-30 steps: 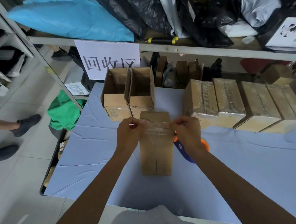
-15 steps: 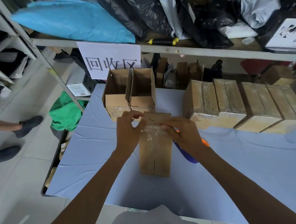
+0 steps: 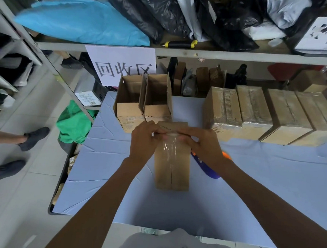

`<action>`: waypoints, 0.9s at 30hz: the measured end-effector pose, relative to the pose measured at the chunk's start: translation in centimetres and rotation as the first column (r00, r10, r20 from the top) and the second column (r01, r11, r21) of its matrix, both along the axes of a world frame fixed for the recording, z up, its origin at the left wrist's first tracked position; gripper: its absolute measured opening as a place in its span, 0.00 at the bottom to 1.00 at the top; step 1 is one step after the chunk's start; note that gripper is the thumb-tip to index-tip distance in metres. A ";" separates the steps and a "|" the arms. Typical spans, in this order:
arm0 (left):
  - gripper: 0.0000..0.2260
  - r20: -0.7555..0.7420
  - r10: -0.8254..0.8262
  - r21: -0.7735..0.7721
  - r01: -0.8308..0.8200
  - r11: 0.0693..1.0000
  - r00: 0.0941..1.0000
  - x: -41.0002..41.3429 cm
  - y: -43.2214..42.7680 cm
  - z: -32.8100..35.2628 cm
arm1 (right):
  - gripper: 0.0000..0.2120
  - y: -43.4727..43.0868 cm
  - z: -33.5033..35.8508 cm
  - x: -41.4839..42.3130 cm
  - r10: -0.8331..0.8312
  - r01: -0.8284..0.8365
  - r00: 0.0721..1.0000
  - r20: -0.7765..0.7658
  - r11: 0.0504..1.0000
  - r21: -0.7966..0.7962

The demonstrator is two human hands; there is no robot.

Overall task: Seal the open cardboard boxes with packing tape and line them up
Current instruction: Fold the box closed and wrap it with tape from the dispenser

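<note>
At table centre, my left hand and right hand both pinch packing tape over the closed box; four sealed boxes lined up, two open boxes left.

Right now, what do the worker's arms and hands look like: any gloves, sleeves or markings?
Both arms are bare, no sleeves in view. The left hand and right hand wear no gloves; no rings or watch show. At the bottom edge is a light grey T-shirt with black printed lettering.
</note>
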State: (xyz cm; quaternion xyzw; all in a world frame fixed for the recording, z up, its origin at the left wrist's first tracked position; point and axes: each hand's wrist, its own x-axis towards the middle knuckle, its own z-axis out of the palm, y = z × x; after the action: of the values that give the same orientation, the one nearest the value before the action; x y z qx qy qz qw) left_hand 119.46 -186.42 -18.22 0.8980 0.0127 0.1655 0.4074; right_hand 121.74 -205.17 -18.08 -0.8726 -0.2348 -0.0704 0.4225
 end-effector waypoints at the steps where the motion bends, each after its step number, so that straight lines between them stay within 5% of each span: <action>1: 0.05 -0.007 -0.006 0.002 0.006 1.000 1.000 0.2 0.0 0.1 | 0.12 -0.4 -0.2 0.1 0.016 -0.016 1.000 -0.009 1.000 -0.009; 9: 0.10 -0.019 -0.010 -0.145 0.007 0.989 1.000 0.0 0.1 -0.8 | 0.10 1.2 -0.7 1.2 -0.132 0.135 0.984 -0.123 0.991 0.016; 14: 0.27 -0.163 -0.038 -0.411 -0.032 0.911 0.986 -0.4 -0.5 -2.2 | 0.24 -0.1 -1.2 0.5 -0.154 0.241 0.928 -0.339 0.942 0.232; 18: 0.20 -0.345 -0.085 -0.406 -0.066 0.912 0.935 -1.1 -1.2 -3.5 | 0.37 0.0 -2.9 -1.1 -0.184 0.321 0.849 -0.495 0.924 0.207; 23: 0.22 -0.296 -0.171 -0.532 -0.013 0.847 0.940 0.9 -2.4 -1.5 | 0.23 -0.5 -2.6 -1.6 -0.245 0.413 0.849 -0.467 0.859 0.301; 27: 0.31 -0.315 -0.234 -0.423 0.084 0.902 0.920 3.2 -2.8 -0.2 | 0.22 -1.8 -0.6 0.6 -0.296 0.480 0.833 -0.468 0.807 0.343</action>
State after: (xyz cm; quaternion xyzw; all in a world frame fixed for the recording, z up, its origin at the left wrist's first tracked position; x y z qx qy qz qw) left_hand 122.62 -189.23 -18.43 0.8080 0.0460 -0.0417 0.5860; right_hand 122.35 -206.95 -18.70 -0.7770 0.0648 -0.0326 0.6254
